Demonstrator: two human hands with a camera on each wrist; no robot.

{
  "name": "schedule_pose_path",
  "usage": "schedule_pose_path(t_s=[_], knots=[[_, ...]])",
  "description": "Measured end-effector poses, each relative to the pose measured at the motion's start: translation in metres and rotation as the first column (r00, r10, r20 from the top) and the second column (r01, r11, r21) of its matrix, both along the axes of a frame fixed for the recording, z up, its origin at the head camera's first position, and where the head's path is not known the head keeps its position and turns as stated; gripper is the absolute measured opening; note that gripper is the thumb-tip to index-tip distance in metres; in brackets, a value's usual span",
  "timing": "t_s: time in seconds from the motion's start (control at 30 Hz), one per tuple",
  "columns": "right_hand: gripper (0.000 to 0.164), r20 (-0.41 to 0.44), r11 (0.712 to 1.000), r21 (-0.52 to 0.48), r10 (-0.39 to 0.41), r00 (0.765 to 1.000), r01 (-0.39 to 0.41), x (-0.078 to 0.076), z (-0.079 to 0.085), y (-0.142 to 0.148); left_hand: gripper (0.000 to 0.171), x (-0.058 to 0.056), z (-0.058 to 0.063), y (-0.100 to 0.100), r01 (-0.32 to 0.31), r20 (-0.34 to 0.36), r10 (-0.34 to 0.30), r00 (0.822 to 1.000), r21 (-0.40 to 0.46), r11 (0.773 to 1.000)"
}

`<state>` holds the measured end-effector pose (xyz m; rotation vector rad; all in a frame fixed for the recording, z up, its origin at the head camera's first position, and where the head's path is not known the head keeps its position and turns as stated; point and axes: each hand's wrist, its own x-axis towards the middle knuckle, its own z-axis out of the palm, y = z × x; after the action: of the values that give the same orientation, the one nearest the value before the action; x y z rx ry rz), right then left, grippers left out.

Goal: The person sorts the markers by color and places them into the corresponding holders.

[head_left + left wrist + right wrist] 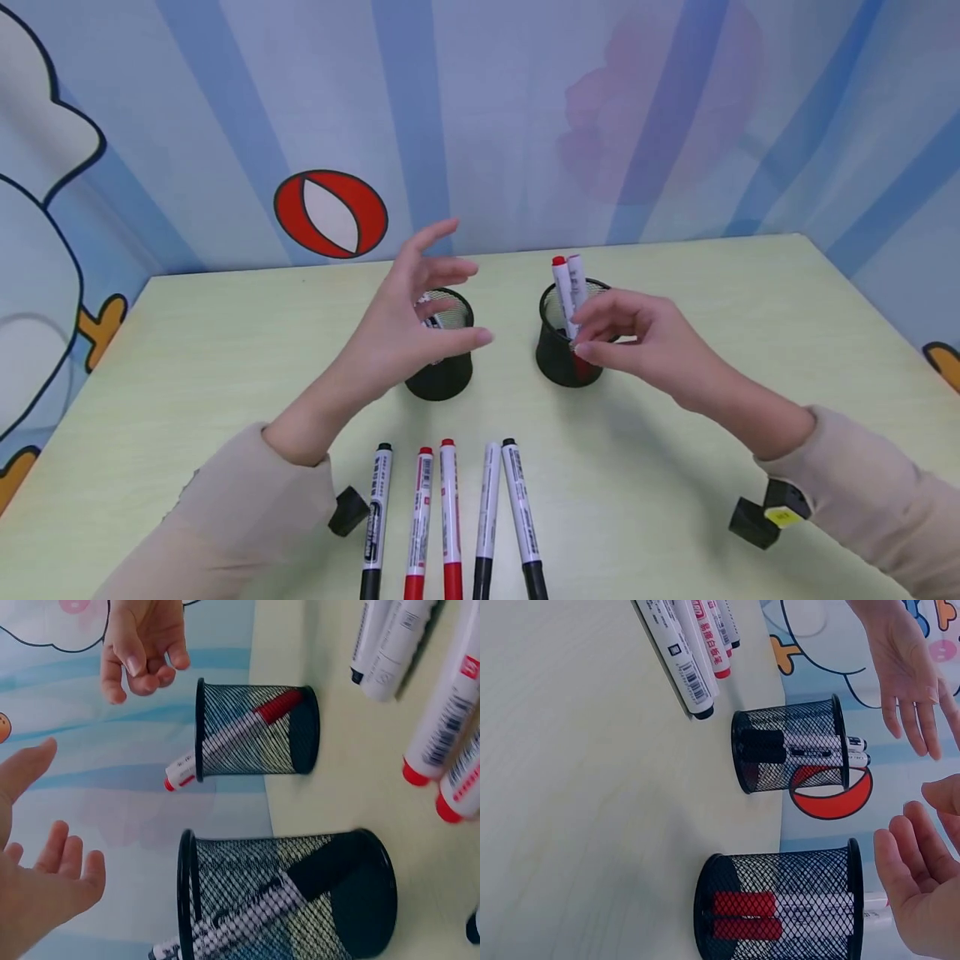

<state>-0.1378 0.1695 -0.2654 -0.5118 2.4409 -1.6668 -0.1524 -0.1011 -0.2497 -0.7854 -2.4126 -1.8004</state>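
Toward nine o'clock in the head view, left hand with thumb and fingers spread wide, near the nine-o'clock mesh cup. At three o'clock, right hand with loosely bent fingers apart from the thumb, just beside the three-o'clock mesh cup. Inside the latter, two red-capped markers, caps down; inside the former, two black-capped markers, also caps down. At six o'clock on the counter, five loose markers, caps toward six o'clock.

“白板笔” lettering on red-ended marker, barcode on black-ended marker
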Motion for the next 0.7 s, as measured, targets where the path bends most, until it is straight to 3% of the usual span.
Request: schedule_pose_path(t_s=[0.3, 0.53, 0.7], knots=[[0.027, 0.021, 0.999, -0.005, 0.040, 0.999, -0.040, 0.005, -0.005, -0.006, 0.091, 0.002, -0.003, -0.027, -0.023, -0.031, 0.023, 0.999, 0.007, 1.000], [0.026, 0.041, 0.997, 0.000, 0.073, 0.996, -0.073, 0.009, -0.017, -0.009, 0.094, 0.002, -0.015, -0.049, -0.103, -0.055, 0.103, 0.993, 0.005, 0.995], [0.028, 0.085, 0.996, -0.007, 0.088, 0.992, -0.087, 0.011, -0.028, -0.011, 0.097, 0.000, -0.025, -0.059, -0.139, -0.026, 0.139, 0.990, -0.022, 0.990]])
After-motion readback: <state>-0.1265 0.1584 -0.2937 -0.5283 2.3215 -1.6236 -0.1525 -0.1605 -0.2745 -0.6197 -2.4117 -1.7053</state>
